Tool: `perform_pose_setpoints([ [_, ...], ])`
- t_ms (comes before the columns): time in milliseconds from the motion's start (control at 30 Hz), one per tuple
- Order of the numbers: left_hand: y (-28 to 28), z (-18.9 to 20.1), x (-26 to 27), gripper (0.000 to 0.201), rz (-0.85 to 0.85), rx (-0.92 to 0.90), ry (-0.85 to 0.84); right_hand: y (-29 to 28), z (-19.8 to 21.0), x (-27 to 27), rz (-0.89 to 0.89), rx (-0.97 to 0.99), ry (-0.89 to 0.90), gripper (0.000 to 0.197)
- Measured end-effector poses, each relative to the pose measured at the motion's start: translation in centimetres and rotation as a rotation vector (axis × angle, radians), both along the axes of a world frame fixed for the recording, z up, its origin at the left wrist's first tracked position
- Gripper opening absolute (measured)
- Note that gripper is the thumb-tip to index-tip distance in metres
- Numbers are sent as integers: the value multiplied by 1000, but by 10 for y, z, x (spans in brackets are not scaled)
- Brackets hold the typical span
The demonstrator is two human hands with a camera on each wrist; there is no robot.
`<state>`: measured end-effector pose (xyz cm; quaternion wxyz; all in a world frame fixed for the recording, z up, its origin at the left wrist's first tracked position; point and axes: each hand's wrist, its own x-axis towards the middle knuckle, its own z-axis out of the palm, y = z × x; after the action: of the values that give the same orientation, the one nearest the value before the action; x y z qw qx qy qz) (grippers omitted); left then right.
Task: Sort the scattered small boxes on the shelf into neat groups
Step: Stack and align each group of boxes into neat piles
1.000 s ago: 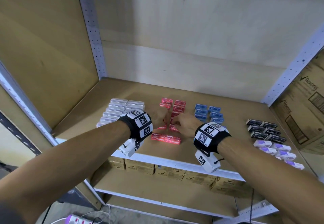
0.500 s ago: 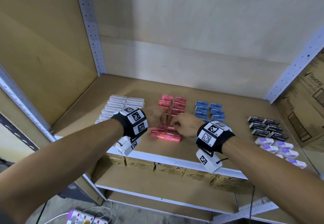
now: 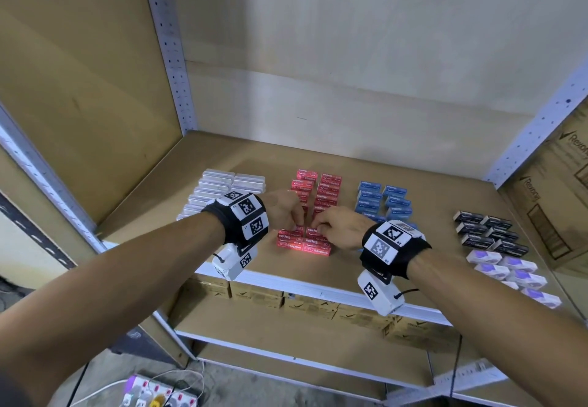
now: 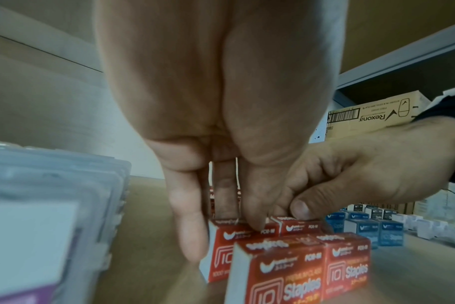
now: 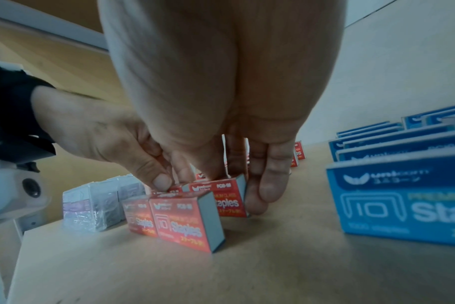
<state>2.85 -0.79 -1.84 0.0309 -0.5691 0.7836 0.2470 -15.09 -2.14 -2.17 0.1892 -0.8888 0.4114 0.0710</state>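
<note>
Red staples boxes (image 3: 327, 190) stand in two columns mid-shelf, with a front pair (image 3: 304, 247) lying side by side. Just behind that pair, my left hand (image 3: 297, 223) pinches a red box (image 4: 218, 257), thumb on top and fingers at its left end (image 4: 223, 232). My right hand (image 3: 318, 225) grips the neighbouring red box (image 5: 226, 199), fingers curled round its right end (image 5: 221, 185). The two hands nearly touch over the boxes. Blue boxes (image 3: 380, 199), black boxes (image 3: 486, 231), white-purple boxes (image 3: 509, 271) and clear boxes (image 3: 219, 185) form separate groups.
The shelf's white front edge (image 3: 318, 288) runs just below my wrists. A metal upright (image 3: 165, 46) and board walls close the left and back. Rexona cartons (image 3: 560, 202) stand to the right. Brown cartons (image 3: 254, 295) fill the lower shelf. Bare board lies behind the groups.
Both hands have stayed on the red boxes and come slightly nearer the front pair. The second row now sits close behind it.
</note>
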Motion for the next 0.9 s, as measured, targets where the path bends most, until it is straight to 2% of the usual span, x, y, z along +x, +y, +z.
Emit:
perform_pose_setpoints([
  [900, 1, -4, 2, 25, -57, 39, -14, 10, 1, -1, -37, 76, -36, 32],
])
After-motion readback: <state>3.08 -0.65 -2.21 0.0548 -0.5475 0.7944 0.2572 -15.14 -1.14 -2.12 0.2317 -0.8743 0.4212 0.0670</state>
